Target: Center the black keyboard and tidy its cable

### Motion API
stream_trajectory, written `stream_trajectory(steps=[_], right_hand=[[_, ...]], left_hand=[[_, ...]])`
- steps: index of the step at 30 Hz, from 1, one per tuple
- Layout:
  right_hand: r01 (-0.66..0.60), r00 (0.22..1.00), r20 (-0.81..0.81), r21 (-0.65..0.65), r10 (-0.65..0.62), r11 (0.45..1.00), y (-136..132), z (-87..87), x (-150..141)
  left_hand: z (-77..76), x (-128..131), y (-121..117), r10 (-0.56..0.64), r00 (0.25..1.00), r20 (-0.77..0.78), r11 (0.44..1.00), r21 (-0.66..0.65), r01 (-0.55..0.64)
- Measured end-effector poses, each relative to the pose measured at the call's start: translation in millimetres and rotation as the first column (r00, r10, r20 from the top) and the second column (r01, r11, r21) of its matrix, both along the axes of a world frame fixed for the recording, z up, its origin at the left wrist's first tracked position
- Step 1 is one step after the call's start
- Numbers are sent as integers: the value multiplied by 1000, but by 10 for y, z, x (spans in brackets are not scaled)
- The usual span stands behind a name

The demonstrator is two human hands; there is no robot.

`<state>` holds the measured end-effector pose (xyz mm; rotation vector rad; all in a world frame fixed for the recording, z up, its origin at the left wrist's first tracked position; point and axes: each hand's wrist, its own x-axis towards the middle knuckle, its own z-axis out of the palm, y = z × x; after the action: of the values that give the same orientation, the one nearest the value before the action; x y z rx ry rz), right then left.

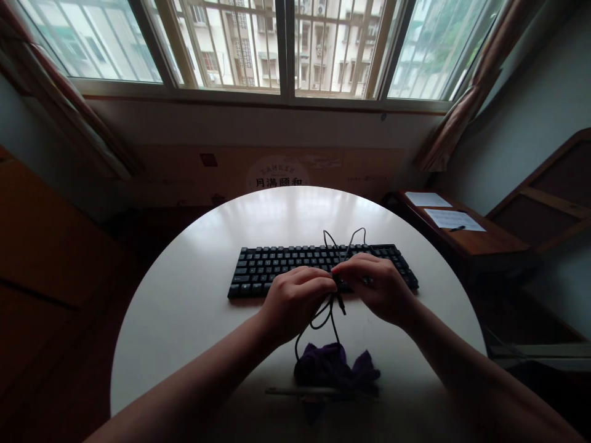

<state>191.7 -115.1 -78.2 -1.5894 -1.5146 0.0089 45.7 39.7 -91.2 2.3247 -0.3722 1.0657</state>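
A black keyboard [277,266] lies across the middle of a round white table [194,289]. Above its near edge, my left hand [295,301] and my right hand [373,286] meet, both pinched on a thin black cable [329,239]. The cable loops up over the keys behind my fingers and hangs down below them toward the table. A crumpled purple cloth [335,364] sits near the table's front edge, just under my hands. A thin stick-like object [295,391] lies in front of the cloth.
A wide window [286,43] fills the wall behind the table, with curtains at both sides. A wooden side desk [475,237] at the right carries two sheets of paper [455,219] and a pen. Dark wooden furniture stands at the left.
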Motion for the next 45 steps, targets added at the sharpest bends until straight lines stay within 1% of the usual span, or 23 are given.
stream_trajectory(steps=[2, 4, 9, 13, 14, 16, 19, 22, 24, 26, 30, 34, 37, 39, 43, 45], right_hand=[[53, 993, -111, 38, -48, 998, 27, -35, -46], [87, 975, -207, 48, -76, 995, 49, -65, -81], [91, 908, -414, 51, -62, 995, 70, -96, -111], [101, 875, -480, 55, -62, 993, 72, -101, -115], [102, 870, -489, 54, -63, 993, 73, -102, -113], [102, 867, -495, 52, -63, 993, 74, -103, -106], [103, 896, -436, 30, -79, 994, 67, -93, -91], [124, 953, -277, 1, -118, 992, 49, -70, -87], [158, 976, -152, 9, -155, 987, 34, -51, -95], [169, 984, -53, 22, -168, 985, 21, -33, -110], [162, 985, 57, 60, -165, 985, 11, -14, -141], [174, 972, 139, 115, -189, 978, 24, -32, -156], [169, 965, 176, 148, -195, 974, 37, -44, -170], [171, 964, 172, 176, -201, 969, 46, -44, -183], [197, 971, 94, 206, -220, 958, 66, -45, -198], [219, 973, 30, 199, -229, 955, 74, -55, -195]], left_hand=[[-5, 6, -12, -1, 1000, 12, 1000, -15, 2], [-4, 8, -22, 2, 1000, 8, 1000, -2, -2], [18, 5, -8, -1, 1000, 13, 999, 41, 1], [12, 1, 18, -6, 1000, -19, 998, 61, 7], [7, 1, 22, -5, 1000, -27, 999, 42, 6], [0, -2, 26, -14, 999, -40, 999, -42, 12], [3, -7, 20, -39, 997, -65, 981, -194, 25], [16, -9, 9, -71, 994, -81, 971, -235, 50], [19, -5, 6, -71, 995, -69, 973, -223, 54], [11, 2, 4, -50, 997, -52, 982, -183, 40], [-21, 16, -7, -23, 999, -37, 996, -90, 20], [-36, 19, -29, -3, 997, -73, 998, -60, -2], [-35, 11, -46, 2, 994, -110, 997, -79, -11], [-33, 9, -64, -13, 994, -112, 991, -134, -3], [-25, 11, -118, -45, 994, -97, 962, -273, 17], [-11, 5, -134, -60, 992, -111, 951, -308, 23]])
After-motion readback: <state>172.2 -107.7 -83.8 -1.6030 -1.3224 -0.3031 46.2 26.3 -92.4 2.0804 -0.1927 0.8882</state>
